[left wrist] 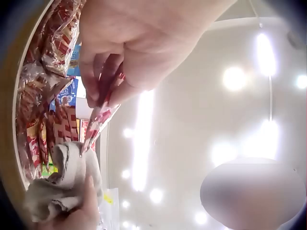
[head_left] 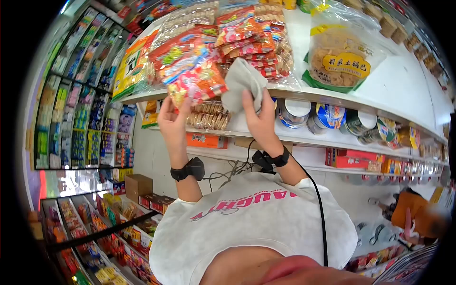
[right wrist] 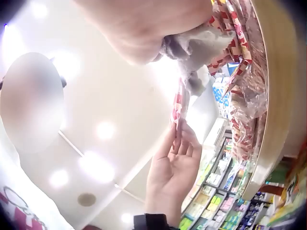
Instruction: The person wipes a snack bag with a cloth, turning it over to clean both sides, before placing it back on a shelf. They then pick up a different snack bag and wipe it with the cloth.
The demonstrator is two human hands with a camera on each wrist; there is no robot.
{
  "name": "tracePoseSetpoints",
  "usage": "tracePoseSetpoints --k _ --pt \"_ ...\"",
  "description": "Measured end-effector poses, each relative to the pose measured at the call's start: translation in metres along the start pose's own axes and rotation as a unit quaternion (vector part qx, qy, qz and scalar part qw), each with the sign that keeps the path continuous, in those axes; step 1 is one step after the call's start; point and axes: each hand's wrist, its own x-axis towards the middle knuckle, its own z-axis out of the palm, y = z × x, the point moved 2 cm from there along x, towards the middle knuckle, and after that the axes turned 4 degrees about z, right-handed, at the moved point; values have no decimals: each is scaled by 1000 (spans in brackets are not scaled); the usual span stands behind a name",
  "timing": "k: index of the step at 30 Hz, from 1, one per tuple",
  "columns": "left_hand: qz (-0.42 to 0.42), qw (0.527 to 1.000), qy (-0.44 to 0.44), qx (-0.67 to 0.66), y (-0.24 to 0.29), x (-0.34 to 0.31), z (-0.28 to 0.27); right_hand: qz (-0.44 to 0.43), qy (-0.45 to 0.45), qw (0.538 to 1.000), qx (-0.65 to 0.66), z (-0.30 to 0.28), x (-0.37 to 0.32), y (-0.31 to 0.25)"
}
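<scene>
The left hand (head_left: 175,118) pinches the near edge of a red and pink snack packet (head_left: 197,83), holding it up over the front of the shelf. In the left wrist view that packet (left wrist: 101,117) is seen edge-on between thumb and fingers of the left hand (left wrist: 139,43). A grey cloth (head_left: 244,85) is gripped by the right hand (head_left: 262,124), close beside the packet's right edge. The right wrist view has the bunched cloth (right wrist: 196,52) under the right hand (right wrist: 148,24), with the left hand (right wrist: 173,167) beyond it. Behind lies a pile of similar packets (head_left: 247,38).
A large clear bag of crackers (head_left: 339,61) stands to the right on the white shelf. Yellow packs (head_left: 135,64) lie at the left. Tubs (head_left: 294,113) and wrapped biscuits line the shelf below. A black cable (head_left: 319,204) runs down from the right wrist.
</scene>
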Motion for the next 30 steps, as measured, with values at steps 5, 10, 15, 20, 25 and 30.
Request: tracePoseSetpoints --k 5,10,15,20,25,30 --pt "1 1000 8 -20 -2 28 3 -231 -56 944 -228 39 16 -13" --pt "34 999 -3 -37 -9 65 -2 -252 -58 929 -264 66 30 -4" --pt "49 995 -51 -69 -23 105 5 -224 -22 940 -256 72 33 0" --pt "128 988 -67 60 -60 139 20 -224 19 940 -258 75 37 -8" --pt "192 936 -87 282 -43 132 31 -228 48 933 -274 73 37 -9" --pt "232 937 -25 261 -51 124 26 -181 53 947 -260 70 40 0"
